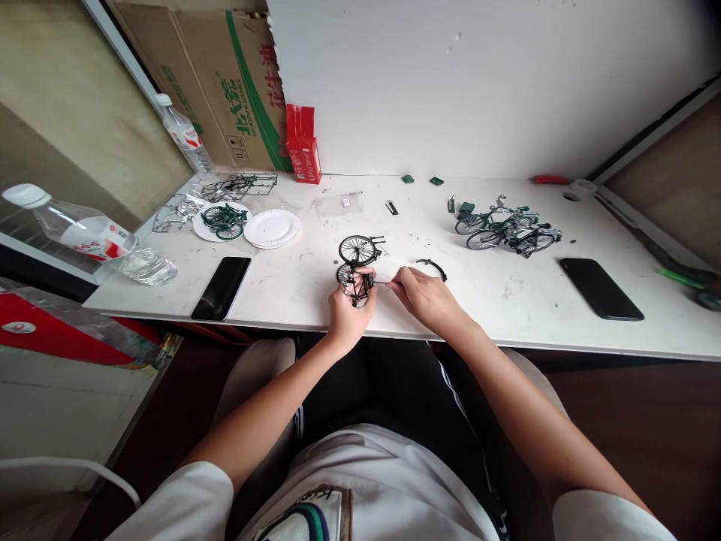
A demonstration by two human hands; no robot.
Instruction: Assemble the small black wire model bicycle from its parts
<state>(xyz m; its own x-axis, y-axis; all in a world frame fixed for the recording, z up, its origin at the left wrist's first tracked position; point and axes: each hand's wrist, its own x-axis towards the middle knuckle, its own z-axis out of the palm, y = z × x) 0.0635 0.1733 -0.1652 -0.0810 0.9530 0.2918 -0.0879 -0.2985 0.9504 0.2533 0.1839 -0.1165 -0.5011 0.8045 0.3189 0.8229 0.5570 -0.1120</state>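
My left hand (348, 312) is closed around a small black model bicycle (360, 279), near the table's front edge. A spoked model wheel (357, 251) shows just above the fingers, and part of the frame is hidden by them. In my right hand (420, 297) is a slim screwdriver (381, 283), pinched between the fingers. Its thin shaft points left and its tip is at the model's frame; the handle is hidden in the hand. A curved black part (432, 267) lies just beyond my right hand.
Assembled model bicycles (504, 229) stand at right, near a black phone (601, 288). Another phone (221, 288) lies at left. Green parts (225, 219) fill one plate beside stacked white plates (272, 228). Water bottles (93, 237), a red box (304, 146) and a cardboard box (208, 83) stand farther left.
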